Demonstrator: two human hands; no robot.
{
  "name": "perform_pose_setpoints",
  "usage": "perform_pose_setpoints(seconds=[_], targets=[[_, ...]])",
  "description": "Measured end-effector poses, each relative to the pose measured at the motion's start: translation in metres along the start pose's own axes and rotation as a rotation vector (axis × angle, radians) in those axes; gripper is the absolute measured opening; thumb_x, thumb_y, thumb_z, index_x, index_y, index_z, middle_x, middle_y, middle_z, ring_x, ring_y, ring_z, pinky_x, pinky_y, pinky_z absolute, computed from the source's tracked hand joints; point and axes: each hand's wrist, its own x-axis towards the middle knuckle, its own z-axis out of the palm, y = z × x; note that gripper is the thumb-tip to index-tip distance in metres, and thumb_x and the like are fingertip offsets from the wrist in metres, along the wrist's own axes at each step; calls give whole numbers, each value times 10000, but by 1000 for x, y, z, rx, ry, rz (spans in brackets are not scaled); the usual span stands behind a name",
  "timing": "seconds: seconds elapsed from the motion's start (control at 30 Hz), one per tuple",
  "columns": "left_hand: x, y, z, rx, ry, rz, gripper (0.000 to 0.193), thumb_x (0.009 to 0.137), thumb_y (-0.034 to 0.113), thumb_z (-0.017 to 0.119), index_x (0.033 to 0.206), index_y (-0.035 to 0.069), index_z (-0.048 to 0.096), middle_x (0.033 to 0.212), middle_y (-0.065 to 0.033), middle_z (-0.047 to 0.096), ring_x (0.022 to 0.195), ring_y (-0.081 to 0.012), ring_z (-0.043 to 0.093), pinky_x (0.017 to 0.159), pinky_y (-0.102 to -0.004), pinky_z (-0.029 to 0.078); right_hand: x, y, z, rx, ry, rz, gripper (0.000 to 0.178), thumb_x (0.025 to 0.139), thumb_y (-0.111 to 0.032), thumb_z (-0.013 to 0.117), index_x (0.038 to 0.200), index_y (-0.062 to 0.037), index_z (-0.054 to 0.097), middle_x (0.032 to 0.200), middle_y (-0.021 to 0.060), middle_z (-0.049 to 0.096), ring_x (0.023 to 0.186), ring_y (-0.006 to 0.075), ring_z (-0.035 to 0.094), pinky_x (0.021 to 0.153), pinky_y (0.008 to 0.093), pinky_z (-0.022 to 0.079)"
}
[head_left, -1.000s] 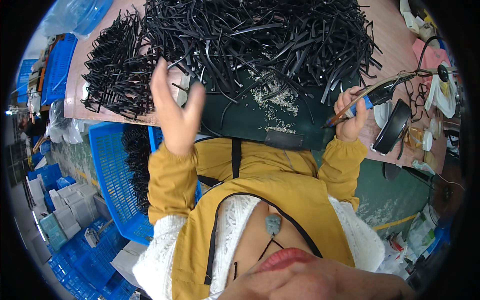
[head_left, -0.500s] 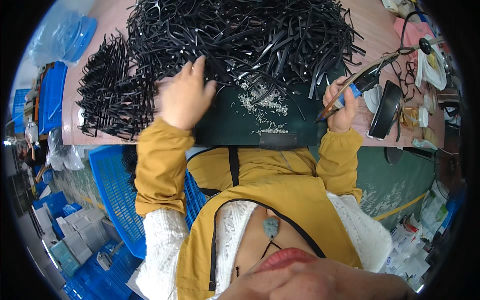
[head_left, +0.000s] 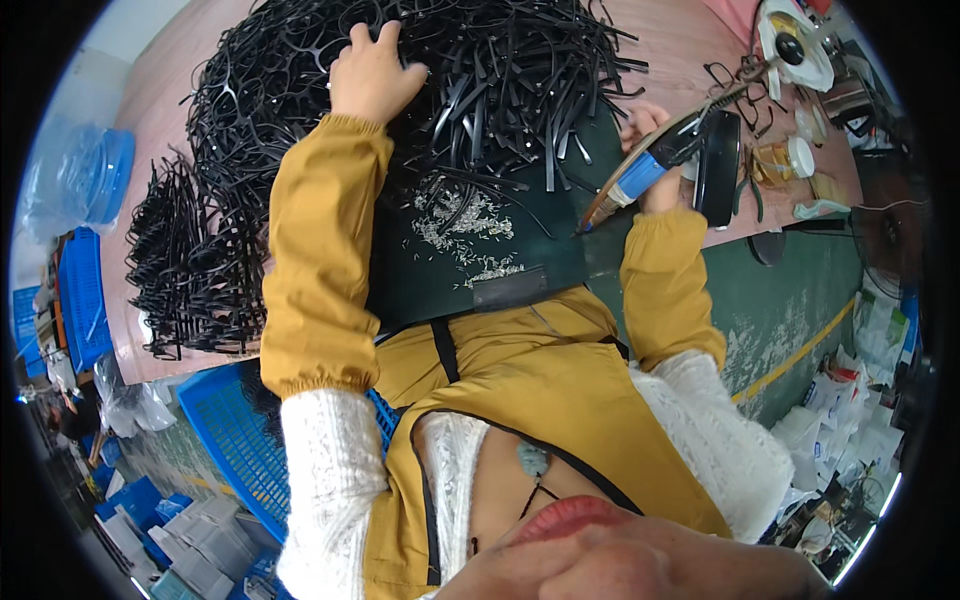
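Note:
My left hand (head_left: 372,72) reaches over a big heap of black eyeglass frames (head_left: 470,70), its fingers spread, with nothing visible gripped in them. Whether the fingertips touch the frames I cannot tell. My right hand (head_left: 660,180) is closed around a blue-and-black pointed tool (head_left: 640,174), partly hidden behind it. The tool's brown tip slants down to the left above a dark green mat (head_left: 400,285). Scattered on the mat lie many tiny silvery pieces (head_left: 465,222), too small to make out. More black frames (head_left: 190,270) stand neatly stacked at the table's left side.
Right of the tool are a black case (head_left: 717,168), a small jar with a white lid (head_left: 785,160) and pliers (head_left: 748,190). A blue basket (head_left: 230,430) sits below the table's front left edge. A blue round container (head_left: 108,175) is at far left.
My left hand has moved farther forward over the heap of frames. My right hand still holds the tool. The whole view has shifted and tilted.

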Motion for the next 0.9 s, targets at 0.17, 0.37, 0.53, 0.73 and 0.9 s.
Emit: perform_pose_setpoints(seconds=[0.17, 0.37, 0.53, 0.73, 0.9], targets=[[-12, 6, -38, -98, -35, 17, 576, 934, 76, 490, 1502, 39, 400, 1405, -289, 555, 1121, -464, 644, 959, -499, 544, 31, 2, 27, -1077, -436, -451, 380, 917, -366, 747, 805, -7, 688, 675, 8, 632, 621, 113, 573, 588, 279, 442], [-2, -3, -98, -249, 167, -102, 405, 954, 185, 538, 1324, 20, 515, 1305, -274, 595, 1119, -432, 635, 977, -499, 516, 44, 23, 10, -635, -393, -78, 337, 899, -328, 759, 789, -18, 685, 653, 33, 622, 594, 107, 590, 579, 286, 449], [-32, -9, -132, -561, 421, -185, 341, 972, 276, 577, 1176, 4, 610, 1222, -262, 628, 1118, -407, 628, 992, -500, 493, 27, 7, -22, -284, -313, -29, 162, 934, -226, 728, 938, -64, 720, 726, -10, 615, 602, 77, 540, 549, 243, 393], [-143, 7, -136, -1523, 524, -243, 341, 1027, 296, 547, 1082, -6, 697, 1328, -257, 590, 1268, -370, 554, 1111, -516, 414, -25, 7, -63, -93, -117, -47, 141, 967, -38, 618, 1051, 12, 720, 809, 38, 677, 659, 93, 573, 568, 238, 432], [-229, 27, -101, -2099, 612, -380, 326, 1079, 276, 489, 1150, 34, 695, 1530, -216, 504, 1466, -405, 409, 1246, -605, 271, -37, 4, -61, 45, -142, -146, 121, 1009, -85, 590, 1034, 8, 664, 855, 43, 629, 678, 110, 539, 587, 229, 410]])
